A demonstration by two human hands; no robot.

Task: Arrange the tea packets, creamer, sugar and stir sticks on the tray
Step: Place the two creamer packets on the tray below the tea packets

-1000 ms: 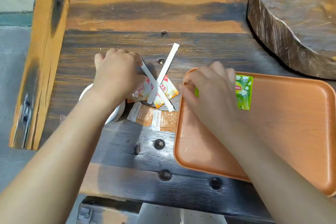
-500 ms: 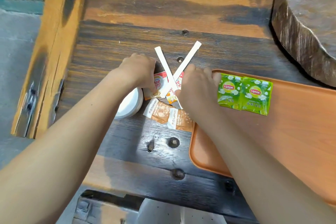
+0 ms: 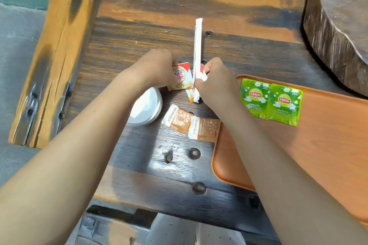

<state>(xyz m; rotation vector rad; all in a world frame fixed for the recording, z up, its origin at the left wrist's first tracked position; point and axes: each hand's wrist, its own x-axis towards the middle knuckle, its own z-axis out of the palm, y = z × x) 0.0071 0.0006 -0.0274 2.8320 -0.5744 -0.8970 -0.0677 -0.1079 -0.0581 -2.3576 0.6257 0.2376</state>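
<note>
From the head view I count the tea as done: two green tea packets [image 3: 271, 101] lie side by side on the far-left part of the orange tray [image 3: 328, 145]. Everything else is off the tray, I judge. My right hand [image 3: 216, 81] has its fingers pinched around the white stir sticks [image 3: 198, 49], which stand nearly upright over the counter [image 3: 159, 36], just left of the tray's far corner. My left hand [image 3: 157, 69] grips one creamer sachet [image 3: 180, 76]; a second one shows only partly behind the sticks. Two brown sugar sachets [image 3: 191, 123] lie overlapped on the counter, their right end touching the tray's left rim. A white lid-like disc [image 3: 146, 106] sits under my left wrist.

The counter is dark, weathered planks with bolt heads; a rough wood slab [image 3: 338, 26] fills the far right, and grey floor [image 3: 18, 49] shows at left.
</note>
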